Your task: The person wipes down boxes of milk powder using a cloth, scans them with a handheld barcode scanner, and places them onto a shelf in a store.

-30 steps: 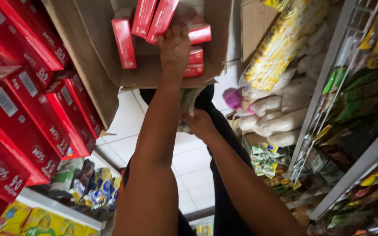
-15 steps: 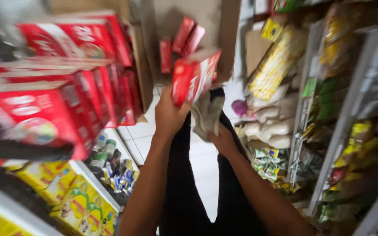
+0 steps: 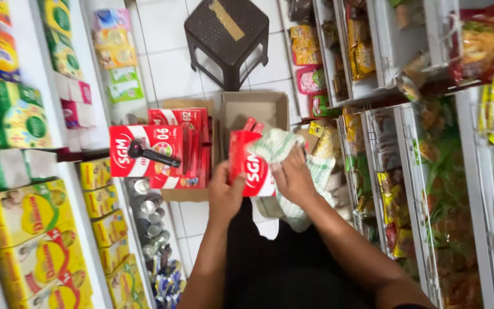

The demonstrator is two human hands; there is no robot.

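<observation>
My left hand [image 3: 226, 194] grips the lower left edge of a red carton [image 3: 250, 164] held upright in front of me. My right hand [image 3: 293, 177] presses a green-and-white checked cloth [image 3: 275, 144] against the carton's right side; the cloth hangs down past my wrist. Just beyond the carton, on the floor, stands an open brown cardboard box [image 3: 255, 109] with more red cartons [image 3: 185, 149] stacked at its left. A black scanner-like tool [image 3: 150, 153] lies across one of those cartons.
A dark plastic stool [image 3: 227, 34] stands on the white tiled floor beyond the box. Shelves of yellow and green boxes [image 3: 24, 217] line the left. Wire racks with snack packets [image 3: 424, 171] line the right. Tins [image 3: 150, 217] fill a low left shelf.
The view has swung from up at the shelves down to the floor. The red carton has come down from overhead to chest height, with the cloth now against it.
</observation>
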